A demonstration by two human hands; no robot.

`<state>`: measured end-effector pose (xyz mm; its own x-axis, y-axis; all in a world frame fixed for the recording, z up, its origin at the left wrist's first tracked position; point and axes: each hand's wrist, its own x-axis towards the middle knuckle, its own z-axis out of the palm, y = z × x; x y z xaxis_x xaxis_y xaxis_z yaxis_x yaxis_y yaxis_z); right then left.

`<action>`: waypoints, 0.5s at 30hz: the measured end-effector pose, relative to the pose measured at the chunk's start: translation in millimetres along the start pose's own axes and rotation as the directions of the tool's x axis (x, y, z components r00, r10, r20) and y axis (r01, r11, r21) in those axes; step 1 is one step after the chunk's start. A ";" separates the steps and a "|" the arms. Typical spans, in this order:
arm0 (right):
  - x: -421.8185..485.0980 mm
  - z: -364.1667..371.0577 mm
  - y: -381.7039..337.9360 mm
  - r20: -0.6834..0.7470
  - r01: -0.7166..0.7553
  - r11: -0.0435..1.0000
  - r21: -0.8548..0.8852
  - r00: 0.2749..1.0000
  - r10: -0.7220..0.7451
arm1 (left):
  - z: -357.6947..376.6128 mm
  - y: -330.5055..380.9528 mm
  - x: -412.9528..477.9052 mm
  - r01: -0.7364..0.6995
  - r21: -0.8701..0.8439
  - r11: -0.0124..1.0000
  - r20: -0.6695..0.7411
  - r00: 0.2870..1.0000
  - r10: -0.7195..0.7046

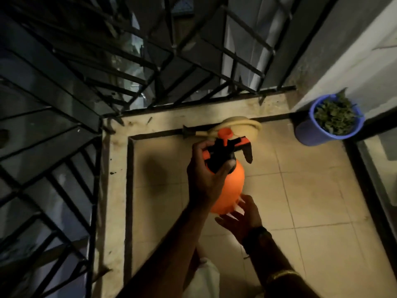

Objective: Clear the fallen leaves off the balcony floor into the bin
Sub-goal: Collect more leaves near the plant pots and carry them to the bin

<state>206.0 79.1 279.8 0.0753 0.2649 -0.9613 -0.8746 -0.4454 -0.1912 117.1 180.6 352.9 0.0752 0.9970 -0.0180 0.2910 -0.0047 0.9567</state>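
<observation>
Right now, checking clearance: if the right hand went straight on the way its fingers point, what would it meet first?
The right hand would meet the orange sprayer bottle, whose base its fingertips already seem to touch.

Sprayer (231,186) neck hidden by left hand (206,179); base behind right hand (240,218). Both forearms cut off at bottom edge. Hose (240,123) partly hidden.

I see the spray bottle (225,179) held above the middle of the tiled floor (311,190), my left hand (206,175) round its neck at the far end and my right hand (240,216) under its base at the near end. Beyond it a coiled hose (240,124) lies against the far ledge (193,117), with a bucket (318,130) holding leaves (335,117) in the far right corner by the wall (354,72). The railing (107,61) stands on the ledge along the far and left sides.
</observation>
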 end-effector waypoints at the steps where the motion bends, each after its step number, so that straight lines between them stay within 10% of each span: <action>1: 4.1 17.2 2.0 -0.089 0.080 0.990 -0.117 0.992 -0.091 | -13.3 -1.0 8.5 -0.012 0.027 1.000 0.007 1.000 0.012; 6: 4.8 107.6 -9.9 0.031 0.708 0.552 -0.440 0.626 -0.779 | -77.0 -32.2 43.4 -0.012 0.128 0.992 0.065 0.998 0.004; 11: 11.4 183.4 -27.3 0.689 0.823 -0.229 -0.519 0.244 -0.682 | -112.3 -63.0 69.9 0.026 0.199 0.980 0.060 0.997 -0.038; 15: 37.7 216.5 -37.9 0.835 0.795 -0.320 -0.516 0.383 -0.395 | -135.4 -85.7 99.2 0.040 0.217 0.975 0.071 0.996 -0.057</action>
<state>138.3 291.1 293.8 -0.0251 0.9916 -0.1271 0.5867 -0.0884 -0.8049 -29.5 290.3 308.4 0.1257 0.9877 -0.0931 0.4943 0.0191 0.8691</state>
